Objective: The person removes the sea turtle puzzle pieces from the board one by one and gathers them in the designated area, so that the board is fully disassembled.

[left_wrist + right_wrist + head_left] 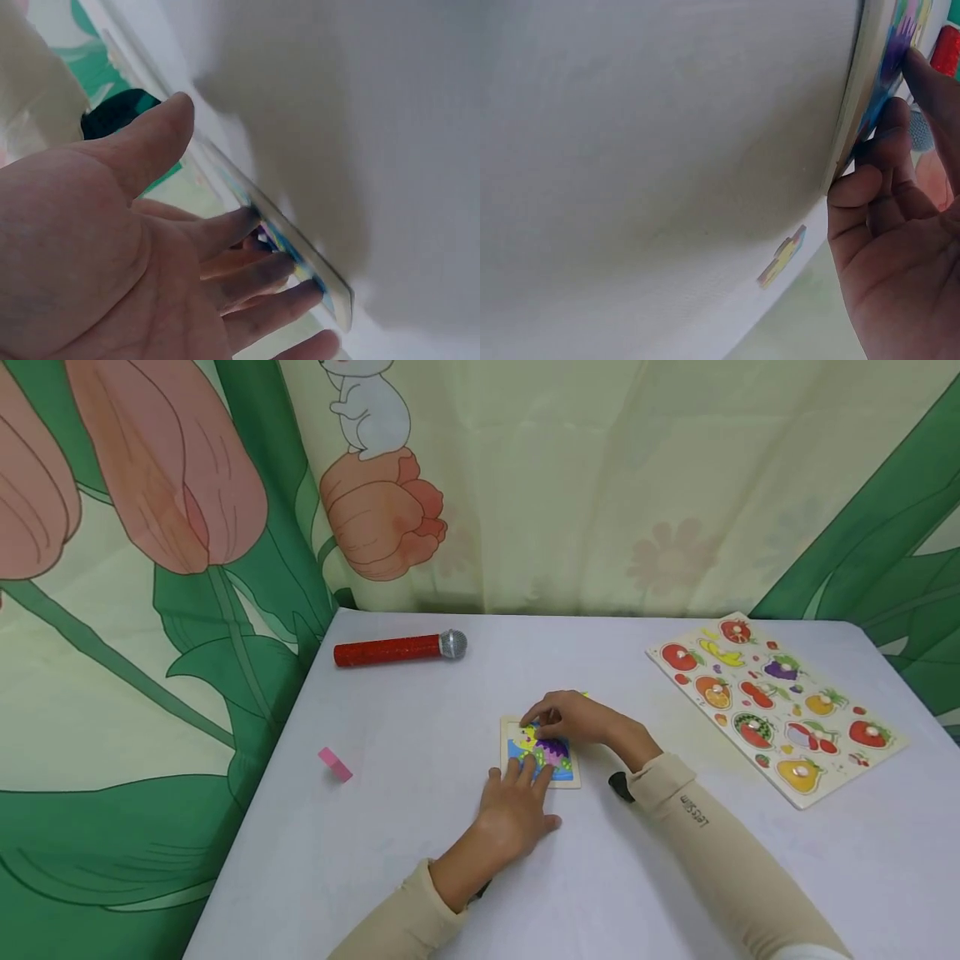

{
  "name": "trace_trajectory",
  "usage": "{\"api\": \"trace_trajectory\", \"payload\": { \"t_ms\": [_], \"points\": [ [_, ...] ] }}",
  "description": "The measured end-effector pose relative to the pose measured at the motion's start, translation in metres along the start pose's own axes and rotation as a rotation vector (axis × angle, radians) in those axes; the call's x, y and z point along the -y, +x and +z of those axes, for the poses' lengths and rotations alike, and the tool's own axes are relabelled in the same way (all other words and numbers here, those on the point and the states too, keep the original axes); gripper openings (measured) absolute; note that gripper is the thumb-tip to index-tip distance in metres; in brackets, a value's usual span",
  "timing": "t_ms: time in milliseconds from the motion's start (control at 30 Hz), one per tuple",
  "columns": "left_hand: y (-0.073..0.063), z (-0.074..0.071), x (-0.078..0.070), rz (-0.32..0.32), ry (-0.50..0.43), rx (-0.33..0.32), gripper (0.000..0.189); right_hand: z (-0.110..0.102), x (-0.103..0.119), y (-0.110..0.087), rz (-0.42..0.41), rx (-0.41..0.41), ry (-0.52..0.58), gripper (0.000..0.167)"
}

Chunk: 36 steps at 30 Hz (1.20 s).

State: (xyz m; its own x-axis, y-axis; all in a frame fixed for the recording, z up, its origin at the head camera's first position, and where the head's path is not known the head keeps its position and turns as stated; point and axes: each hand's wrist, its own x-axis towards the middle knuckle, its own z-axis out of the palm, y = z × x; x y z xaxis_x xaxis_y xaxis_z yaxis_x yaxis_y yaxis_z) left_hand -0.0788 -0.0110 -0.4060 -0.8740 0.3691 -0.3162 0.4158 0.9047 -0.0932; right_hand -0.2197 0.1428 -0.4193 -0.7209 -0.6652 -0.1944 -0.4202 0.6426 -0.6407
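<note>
A small picture puzzle [513,750] in a pale wooden frame lies on the white table, showing yellow, purple and blue. My left hand [513,817] reaches over its near edge with spread, fairly straight fingers resting on the picture. In the left wrist view, the fingertips [274,264] meet the picture beside the frame's rim [341,300]. Bent over the far side of the puzzle is my right hand [576,717], its thumb and fingers touching the picture. Whether they pinch a piece is hidden. A loose yellow puzzle piece [784,257] lies beyond the frame in the right wrist view.
A red microphone [397,649] lies at the back left. The pink block [335,764] is on the left side of the table. To the right of my right arm is a large fruit puzzle board [780,710]. A printed curtain [555,485] hangs behind the table.
</note>
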Motion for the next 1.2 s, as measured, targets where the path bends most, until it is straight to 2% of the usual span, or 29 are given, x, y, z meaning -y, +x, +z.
{"api": "trace_trajectory", "payload": {
  "t_ms": [100,267,567,867,1067,1200],
  "points": [
    [0.002,0.005,-0.004,0.009,0.044,-0.023,0.076,0.001,-0.001,-0.001,-0.019,-0.005,0.002,0.023],
    [0.006,0.009,-0.010,0.027,0.057,-0.042,0.082,0.001,-0.002,-0.001,-0.034,-0.012,-0.005,0.021],
    [0.007,0.005,-0.014,0.030,0.020,-0.011,0.087,0.002,-0.001,0.000,-0.055,-0.022,-0.025,0.020],
    [0.016,0.016,-0.015,0.038,0.027,-0.021,0.085,0.001,0.000,-0.002,-0.094,-0.033,0.001,0.018],
    [0.014,0.009,-0.012,0.048,-0.005,-0.016,0.083,-0.004,0.005,-0.004,-0.065,-0.036,0.018,0.022],
    [0.010,0.003,-0.010,0.047,-0.036,0.012,0.083,-0.007,0.003,-0.006,-0.042,-0.041,0.059,0.020]
  ]
}}
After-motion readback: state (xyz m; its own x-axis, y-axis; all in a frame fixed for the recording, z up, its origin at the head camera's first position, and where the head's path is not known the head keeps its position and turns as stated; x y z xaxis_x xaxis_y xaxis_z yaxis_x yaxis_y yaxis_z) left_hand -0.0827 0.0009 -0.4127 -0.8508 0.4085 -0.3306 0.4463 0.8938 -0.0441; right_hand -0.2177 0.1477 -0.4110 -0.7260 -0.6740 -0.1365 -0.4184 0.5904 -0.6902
